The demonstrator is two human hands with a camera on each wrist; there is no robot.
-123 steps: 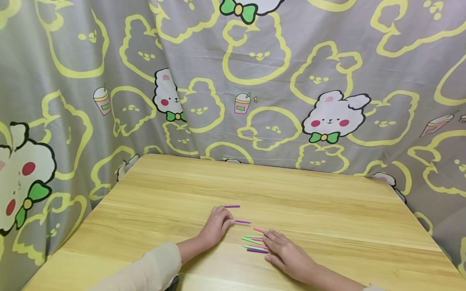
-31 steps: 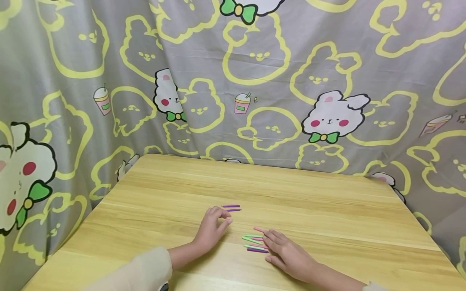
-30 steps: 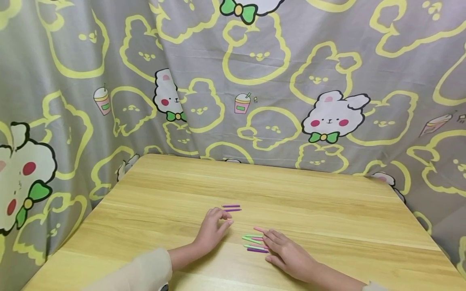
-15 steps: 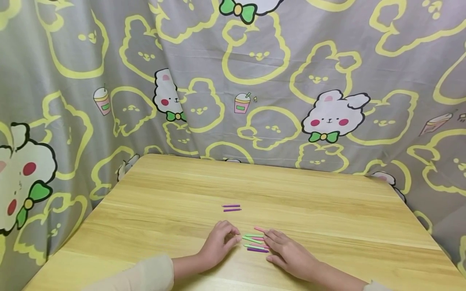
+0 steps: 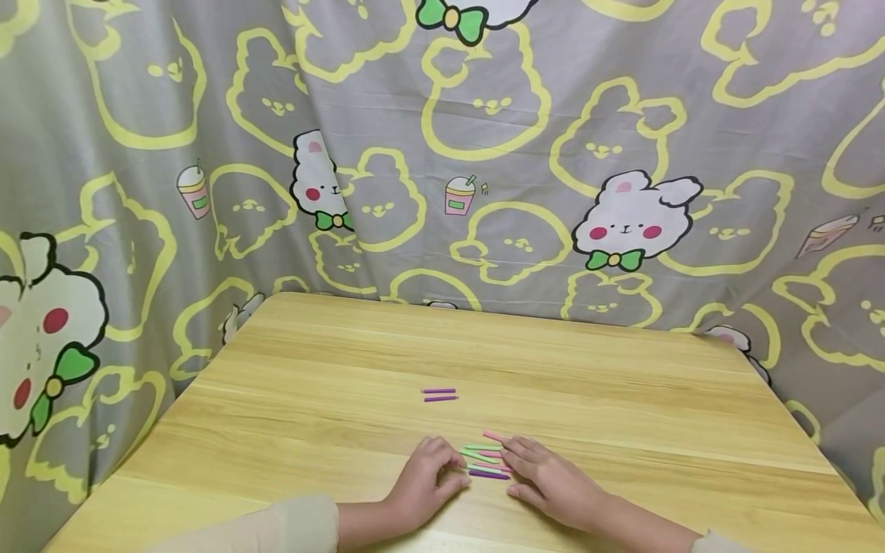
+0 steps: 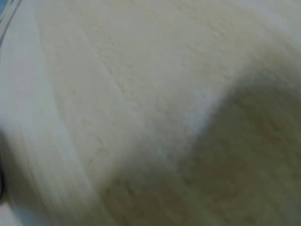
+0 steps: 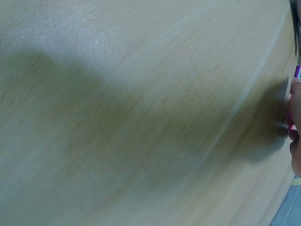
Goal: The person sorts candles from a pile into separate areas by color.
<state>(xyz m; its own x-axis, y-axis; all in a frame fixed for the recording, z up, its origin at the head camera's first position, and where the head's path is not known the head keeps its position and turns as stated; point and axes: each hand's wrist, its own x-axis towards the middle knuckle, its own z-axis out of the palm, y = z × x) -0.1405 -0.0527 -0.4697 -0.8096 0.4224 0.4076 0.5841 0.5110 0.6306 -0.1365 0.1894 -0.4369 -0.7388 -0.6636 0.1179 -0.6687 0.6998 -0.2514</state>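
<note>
A little bunch of thin sticks (image 5: 484, 459) lay on the wooden table (image 5: 622, 399), near its front edge. The sticks were short and skinny, like cut straws. Some were green, some pink, and one at the front of the bunch was purple. They lay side by side, all pointing about the same way.

The left hand (image 5: 429, 484) rested on the table just left of the bunch. Its fingers were bent a little, and the tips touched the left ends of the sticks. It might have been pinching one, but the head view was too small to tell. The right hand (image 5: 549, 484) lay flat just right of the bunch, with its fingers out loose and straight over the right ends of the sticks.

Two more purple sticks (image 5: 439, 395) lay close together, behind the bunch and well apart from it. A gray curtain with yellow bunnies (image 5: 484, 153) hung behind the table.
</note>
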